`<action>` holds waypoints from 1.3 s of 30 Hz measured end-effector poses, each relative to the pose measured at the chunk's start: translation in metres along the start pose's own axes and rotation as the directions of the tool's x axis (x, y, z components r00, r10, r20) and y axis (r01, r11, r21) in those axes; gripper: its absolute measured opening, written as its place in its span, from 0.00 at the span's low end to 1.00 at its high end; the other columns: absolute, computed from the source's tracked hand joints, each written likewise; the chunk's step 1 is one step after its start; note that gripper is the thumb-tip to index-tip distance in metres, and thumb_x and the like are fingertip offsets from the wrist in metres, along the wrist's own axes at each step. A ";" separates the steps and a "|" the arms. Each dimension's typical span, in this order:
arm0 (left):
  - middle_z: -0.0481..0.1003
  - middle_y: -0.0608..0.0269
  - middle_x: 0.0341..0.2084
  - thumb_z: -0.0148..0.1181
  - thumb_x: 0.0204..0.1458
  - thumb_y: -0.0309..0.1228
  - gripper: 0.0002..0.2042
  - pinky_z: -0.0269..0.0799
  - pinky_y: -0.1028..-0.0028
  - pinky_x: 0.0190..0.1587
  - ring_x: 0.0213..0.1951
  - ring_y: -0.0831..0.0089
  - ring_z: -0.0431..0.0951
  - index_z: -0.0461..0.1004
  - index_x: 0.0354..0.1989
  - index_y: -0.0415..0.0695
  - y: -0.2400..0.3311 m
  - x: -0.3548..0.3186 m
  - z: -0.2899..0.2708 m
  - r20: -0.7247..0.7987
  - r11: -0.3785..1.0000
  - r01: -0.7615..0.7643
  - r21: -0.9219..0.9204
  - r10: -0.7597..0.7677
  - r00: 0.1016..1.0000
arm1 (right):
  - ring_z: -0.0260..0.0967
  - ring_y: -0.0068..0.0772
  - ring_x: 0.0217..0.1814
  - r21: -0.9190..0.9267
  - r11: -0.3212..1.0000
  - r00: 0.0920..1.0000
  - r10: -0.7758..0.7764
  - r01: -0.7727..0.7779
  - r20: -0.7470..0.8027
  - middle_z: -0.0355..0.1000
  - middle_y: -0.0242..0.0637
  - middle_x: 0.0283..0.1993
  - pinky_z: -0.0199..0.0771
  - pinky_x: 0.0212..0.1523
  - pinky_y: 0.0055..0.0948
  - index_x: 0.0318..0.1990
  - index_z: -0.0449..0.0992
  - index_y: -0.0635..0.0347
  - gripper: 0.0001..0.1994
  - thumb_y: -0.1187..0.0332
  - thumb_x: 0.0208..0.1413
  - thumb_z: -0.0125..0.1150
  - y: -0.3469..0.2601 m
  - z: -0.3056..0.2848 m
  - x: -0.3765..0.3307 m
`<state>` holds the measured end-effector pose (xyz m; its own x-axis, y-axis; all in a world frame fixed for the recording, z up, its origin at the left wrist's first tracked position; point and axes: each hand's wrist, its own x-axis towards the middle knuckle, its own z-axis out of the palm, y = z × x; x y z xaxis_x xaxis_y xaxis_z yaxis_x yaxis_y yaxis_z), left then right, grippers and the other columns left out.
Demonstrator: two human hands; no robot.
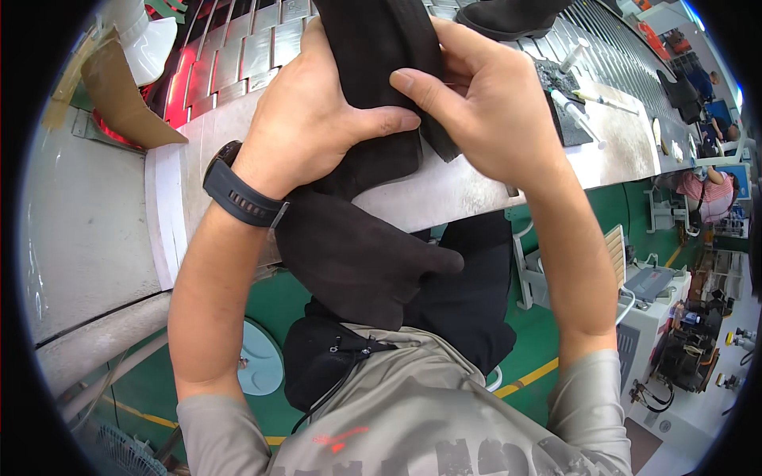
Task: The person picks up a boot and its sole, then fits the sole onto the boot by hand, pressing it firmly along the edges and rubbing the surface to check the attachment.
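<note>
Black suede-like boot [373,95], matte and napped, soft shaft draped over the bench edge [444,194] and hanging toward the lap. Bench top is pale, scuffed, flat. Behind it a conveyor [254,47] of shiny metal slats, lit red at the left. A second dark boot [508,16] sits on the slats at the top.

Black textured mat [567,103] on the bench right of the hands; white syringe-type applicators [575,111] lie on and beside it. Brown cardboard flap [119,91] at upper left. Round pale-blue stool seat [262,357] below on the green floor.

Left hand [305,119]: fingers wrapped around the boot shaft, thumb [381,121] pressed across the front, closed grip. Black watch [238,194] on that wrist.

Right hand [484,103]: fingers curled over the shaft's right edge, thumb [421,91] flat on the suede near the left thumb. Closed, pinching the material.

Both hands are on the same boot, thumbs nearly touching.
</note>
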<state>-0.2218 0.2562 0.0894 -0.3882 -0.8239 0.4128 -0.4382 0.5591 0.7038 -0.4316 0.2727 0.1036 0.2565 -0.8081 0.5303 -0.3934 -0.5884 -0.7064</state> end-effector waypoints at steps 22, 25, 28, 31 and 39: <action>0.81 0.39 0.55 0.87 0.40 0.39 0.53 0.80 0.55 0.58 0.56 0.41 0.82 0.58 0.72 0.36 0.025 -0.011 0.009 -0.109 0.968 0.161 0.193 -0.142 0.984 | 0.84 0.51 0.37 -0.113 0.984 0.988 0.126 -0.135 -0.084 0.81 0.54 0.31 0.79 0.38 0.40 0.57 0.80 0.75 0.24 0.56 0.76 0.57 -0.032 -0.014 0.013; 0.80 0.40 0.55 0.88 0.39 0.38 0.55 0.80 0.53 0.56 0.56 0.40 0.82 0.56 0.73 0.37 0.033 -0.013 0.008 -0.108 0.943 0.229 0.243 -0.208 0.972 | 0.84 0.42 0.36 -0.511 0.859 0.999 0.002 -0.026 -0.048 0.80 0.54 0.30 0.80 0.40 0.37 0.61 0.78 0.76 0.27 0.54 0.76 0.57 -0.040 -0.005 0.010; 0.79 0.39 0.55 0.88 0.38 0.39 0.58 0.80 0.52 0.54 0.55 0.39 0.82 0.54 0.75 0.37 0.028 -0.016 0.007 -0.094 0.953 0.209 0.219 -0.193 0.977 | 0.83 0.43 0.33 -0.522 0.853 0.999 -0.038 0.026 -0.012 0.80 0.52 0.30 0.81 0.40 0.38 0.64 0.77 0.75 0.27 0.53 0.77 0.55 -0.044 -0.007 0.016; 0.78 0.39 0.56 0.89 0.36 0.40 0.63 0.81 0.50 0.52 0.53 0.39 0.82 0.49 0.78 0.37 0.040 -0.026 0.017 -0.151 0.941 0.169 0.294 -0.129 0.980 | 0.83 0.42 0.33 -0.044 0.993 0.990 -0.111 0.108 -0.081 0.82 0.47 0.31 0.81 0.38 0.39 0.61 0.81 0.64 0.23 0.53 0.80 0.50 -0.041 -0.012 0.026; 0.76 0.47 0.44 0.88 0.34 0.45 0.64 0.82 0.58 0.42 0.42 0.52 0.83 0.54 0.75 0.23 0.043 -0.031 0.017 -0.189 0.934 0.081 0.348 -0.015 0.982 | 0.54 0.20 0.27 0.026 0.999 0.997 -0.042 0.040 0.071 0.62 0.26 0.23 0.61 0.28 0.28 0.31 0.73 0.65 0.30 0.48 0.82 0.44 -0.047 -0.020 0.067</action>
<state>-0.2427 0.3073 0.0968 -0.2216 -0.8350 0.5037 -0.7232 0.4872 0.4895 -0.4139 0.2471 0.1817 0.3351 -0.7826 0.5247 -0.3594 -0.6210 -0.6966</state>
